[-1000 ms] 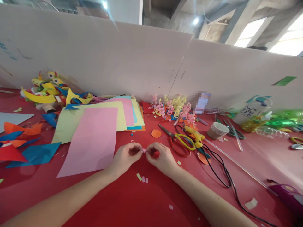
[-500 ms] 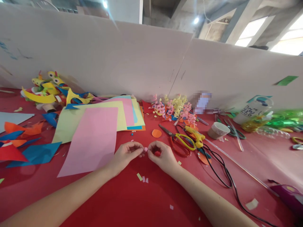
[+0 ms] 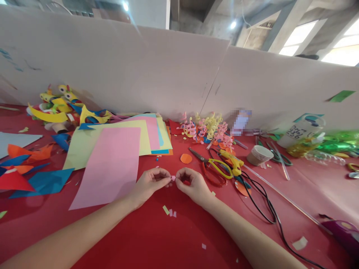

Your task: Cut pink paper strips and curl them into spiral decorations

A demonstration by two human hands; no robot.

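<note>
A tiny pink paper star [image 3: 173, 178] is held up between my two hands, over the red tabletop. My left hand [image 3: 153, 183] is closed, with its thumb and forefinger pinching the star's left side. On the other side my right hand [image 3: 195, 186] curls its thumb and forefinger into a ring, the tips at the star's right edge. A sheet of pink paper [image 3: 112, 164] lies beside my left hand, on top of yellow paper [image 3: 80, 145]. Below my hands are small paper scraps [image 3: 171, 212]. An orange paper disc [image 3: 186, 158] sits just beyond the fingers.
Scissors [image 3: 221, 168] with yellow and red handles and a yellow glue gun [image 3: 231, 160] with a black cord [image 3: 259, 190] lie to the right. Behind them are curled paper strips [image 3: 210, 125] and a paper cup [image 3: 260, 155]. Folded coloured paper [image 3: 46, 183] is at the left; a white partition [image 3: 126, 71] stands behind.
</note>
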